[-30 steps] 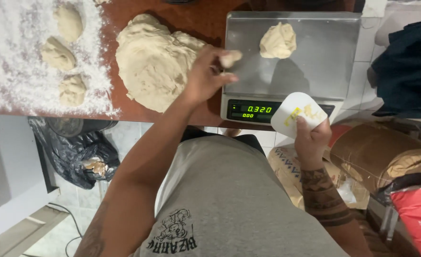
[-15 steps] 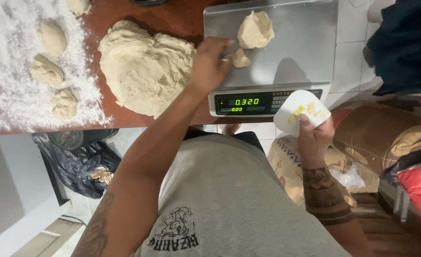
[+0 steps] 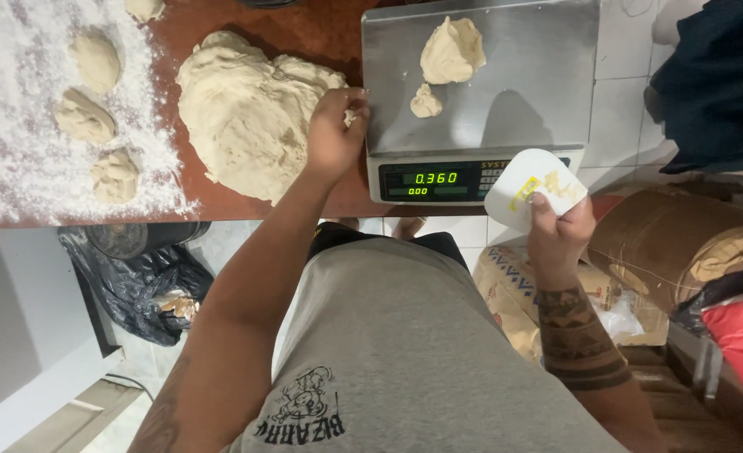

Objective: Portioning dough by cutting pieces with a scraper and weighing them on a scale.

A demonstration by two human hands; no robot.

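Note:
A big pale dough mass (image 3: 250,117) lies on the reddish-brown table (image 3: 304,33). My left hand (image 3: 333,134) rests at its right edge, next to the scale, with fingers curled and pinching a bit of the dough. On the steel pan of the digital scale (image 3: 522,101) lie a larger dough lump (image 3: 453,52) and a small piece (image 3: 426,102). My right hand (image 3: 560,235) is held in front of the scale's green display (image 3: 438,179), gripping a white plastic dough scraper (image 3: 529,186) smeared with dough.
Several rounded dough portions (image 3: 94,60) sit on a floured patch (image 3: 19,159) at the table's left. A black bag (image 3: 145,285) lies on the floor below. Brown and red sacks (image 3: 690,243) stand at the right, and dark cloth (image 3: 715,92) hangs above them.
My left hand put a small dough piece on the scale pan, then drew back to the big dough mass. The display's reading rose. My right hand kept holding the scraper.

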